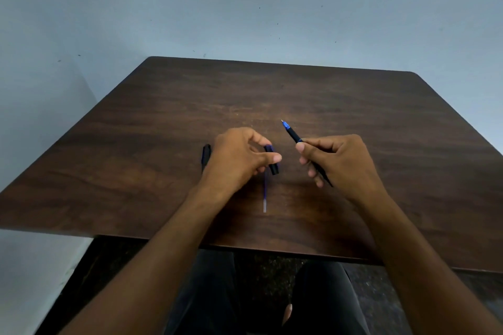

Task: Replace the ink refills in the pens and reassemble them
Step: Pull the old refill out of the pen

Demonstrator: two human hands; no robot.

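My right hand (337, 160) grips a black pen (292, 134) with a blue tip pointing up and to the left, its rear end sticking out below the fingers. My left hand (239, 160) pinches a short black pen cap (272, 160) between thumb and fingers, just left of the pen. A thin blue ink refill (264, 193) with a clear end lies on the table below the left hand. Another black pen piece (206, 155) lies on the table to the left of my left hand, partly hidden by it.
The dark wooden table (272, 95) stands against a pale blue wall. Its near edge runs just above my lap, and my dark trousers show below it.
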